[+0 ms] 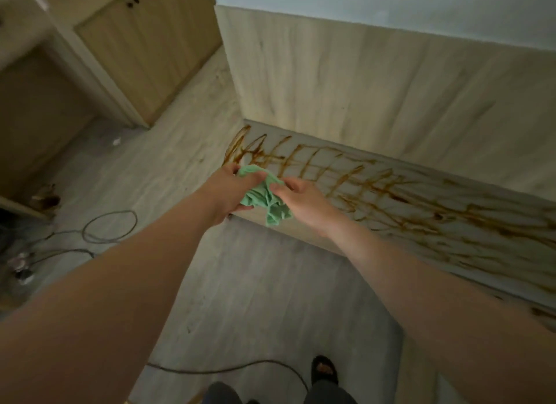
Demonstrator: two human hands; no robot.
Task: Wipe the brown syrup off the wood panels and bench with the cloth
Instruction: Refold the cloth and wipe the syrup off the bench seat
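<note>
A crumpled green cloth [264, 199] hangs between both hands over the near left end of the low bench [397, 190]. My left hand [231, 190] grips its upper left part. My right hand [304, 199] pinches its right side with thumb and fingers. Brown syrup [376, 186] runs in crossing streaks over the whole bench top, from the left corner to the right edge of view. The pale wood panel [361, 87] rises behind the bench; faint dark streaks show on it.
Wooden cabinets [144, 48] stand at the far left. Cables [111, 226] loop on the floor at left, and another cable [228, 370] crosses in front of my sandalled foot [325, 370]. Small clutter lies at the left edge.
</note>
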